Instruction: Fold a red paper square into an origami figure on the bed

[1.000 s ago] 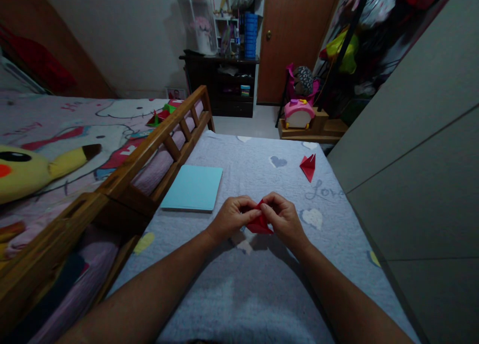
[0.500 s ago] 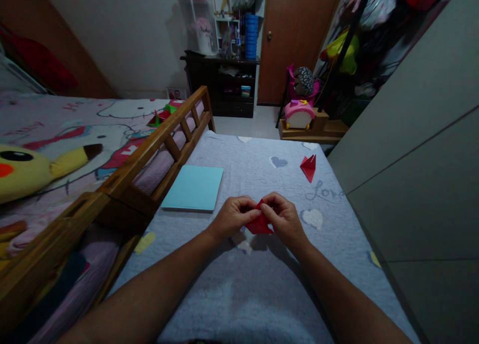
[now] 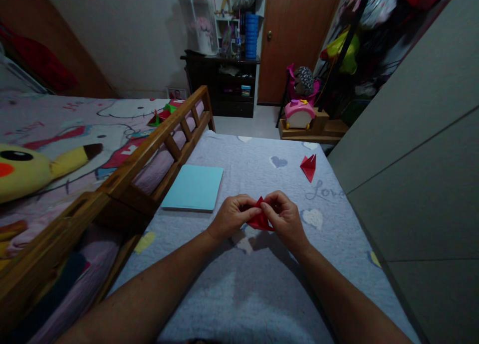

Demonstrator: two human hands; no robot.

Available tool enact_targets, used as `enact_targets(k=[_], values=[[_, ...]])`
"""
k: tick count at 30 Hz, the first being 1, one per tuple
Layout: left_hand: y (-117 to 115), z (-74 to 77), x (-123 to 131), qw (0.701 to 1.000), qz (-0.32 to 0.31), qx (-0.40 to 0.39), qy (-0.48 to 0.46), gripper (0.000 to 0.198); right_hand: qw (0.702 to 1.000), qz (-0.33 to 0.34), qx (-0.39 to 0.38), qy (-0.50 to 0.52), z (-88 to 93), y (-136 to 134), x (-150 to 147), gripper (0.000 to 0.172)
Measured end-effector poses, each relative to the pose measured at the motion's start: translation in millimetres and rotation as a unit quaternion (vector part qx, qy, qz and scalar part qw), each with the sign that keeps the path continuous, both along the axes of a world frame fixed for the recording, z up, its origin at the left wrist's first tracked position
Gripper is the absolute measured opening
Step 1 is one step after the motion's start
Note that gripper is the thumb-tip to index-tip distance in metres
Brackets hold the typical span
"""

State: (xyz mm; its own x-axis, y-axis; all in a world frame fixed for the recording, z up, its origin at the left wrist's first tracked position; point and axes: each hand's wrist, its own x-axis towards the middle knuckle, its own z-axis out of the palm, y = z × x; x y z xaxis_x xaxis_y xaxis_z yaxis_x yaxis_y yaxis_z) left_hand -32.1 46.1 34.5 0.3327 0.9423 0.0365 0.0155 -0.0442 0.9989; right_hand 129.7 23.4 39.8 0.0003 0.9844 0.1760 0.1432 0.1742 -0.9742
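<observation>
A small folded piece of red paper point(image 3: 261, 221) is held between my two hands, above the blue patterned bed sheet point(image 3: 239, 279). My left hand point(image 3: 234, 215) pinches its left side with thumb and fingers. On its right side, the thumb and fingers of my right hand point(image 3: 283, 215) grip it. A pointed red tip stands up between the thumbs. The fingers hide part of the folds. Another folded red paper piece point(image 3: 309, 167) lies on the sheet, beyond my right hand. A light blue square stack point(image 3: 193, 188) rests on the sheet at the left.
A wooden bed rail point(image 3: 149, 159) runs along the left side. Past it, a yellow plush toy point(image 3: 33, 169) and red and green folded papers point(image 3: 161, 116) lie on a pink bed. A pale cabinet point(image 3: 419, 149) stands at the right.
The red paper has tilted slightly between my fingers, and its upper tip shows more above my thumbs. My right hand has shifted up a little; both hands keep their hold.
</observation>
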Motion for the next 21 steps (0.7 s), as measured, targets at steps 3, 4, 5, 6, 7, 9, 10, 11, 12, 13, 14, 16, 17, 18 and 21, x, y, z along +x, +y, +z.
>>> enact_targets(k=[3, 4, 5, 6, 7, 9, 10, 11, 12, 13, 14, 16, 17, 18, 21], values=[[0.2, -0.6, -0.3, 0.999, 0.007, 0.022, 0.023, 0.015, 0.999, -0.009, 0.028, -0.023, -0.7, 0.3, 0.5, 0.009], [0.2, -0.9, -0.5, 0.999, 0.009, 0.028, 0.031, 0.014, 0.999, -0.011, 0.036, -0.029, -1.0, 0.5, 0.8, 0.009], [0.3, -1.2, -0.7, 0.999, 0.010, 0.034, 0.036, 0.014, 0.998, -0.013, 0.043, -0.035, -1.3, 0.7, 1.1, 0.009], [0.3, -1.5, -1.0, 0.998, 0.010, 0.038, 0.039, 0.014, 0.998, -0.013, 0.049, -0.040, -1.5, 0.9, 1.5, 0.009], [0.4, -1.7, -1.2, 0.998, 0.009, 0.041, 0.040, 0.014, 0.998, -0.010, 0.051, -0.045, -1.5, 1.2, 1.9, 0.010], [0.6, -2.1, -1.5, 0.998, 0.006, 0.049, 0.042, 0.015, 0.998, -0.001, 0.048, -0.050, -1.0, 1.7, 2.8, 0.011], [0.6, -2.2, -1.5, 0.998, 0.004, 0.052, 0.043, 0.015, 0.998, 0.004, 0.044, -0.051, -0.6, 2.0, 3.3, 0.012], [0.7, -2.2, -1.6, 0.998, 0.004, 0.054, 0.043, 0.015, 0.998, 0.009, 0.040, -0.051, -0.1, 2.2, 3.7, 0.012], [0.7, -2.0, -1.5, 0.997, 0.005, 0.055, 0.044, 0.014, 0.998, 0.014, 0.036, -0.052, 0.3, 2.4, 4.2, 0.012], [0.7, -1.7, -1.4, 0.997, 0.006, 0.056, 0.044, 0.014, 0.998, 0.018, 0.032, -0.051, 0.6, 2.6, 4.7, 0.013], [0.6, -1.2, -1.3, 0.997, 0.008, 0.055, 0.045, 0.014, 0.998, 0.022, 0.029, -0.050, 0.8, 2.7, 5.2, 0.013], [0.2, 0.0, -1.2, 0.998, 0.008, 0.053, 0.046, 0.013, 0.998, 0.031, 0.021, -0.046, 0.9, 3.0, 6.0, 0.013], [0.0, 0.7, -1.1, 0.998, 0.007, 0.052, 0.046, 0.013, 0.998, 0.035, 0.018, -0.043, 0.8, 3.2, 6.3, 0.013], [-0.2, 1.3, -1.1, 0.998, 0.006, 0.050, 0.047, 0.013, 0.998, 0.039, 0.014, -0.037, 0.6, 3.4, 6.6, 0.014], [-0.3, 1.9, -1.3, 0.999, 0.000, 0.036, 0.038, 0.014, 0.999, 0.051, -0.006, -0.006, -0.5, 4.4, 7.0, 0.015]])
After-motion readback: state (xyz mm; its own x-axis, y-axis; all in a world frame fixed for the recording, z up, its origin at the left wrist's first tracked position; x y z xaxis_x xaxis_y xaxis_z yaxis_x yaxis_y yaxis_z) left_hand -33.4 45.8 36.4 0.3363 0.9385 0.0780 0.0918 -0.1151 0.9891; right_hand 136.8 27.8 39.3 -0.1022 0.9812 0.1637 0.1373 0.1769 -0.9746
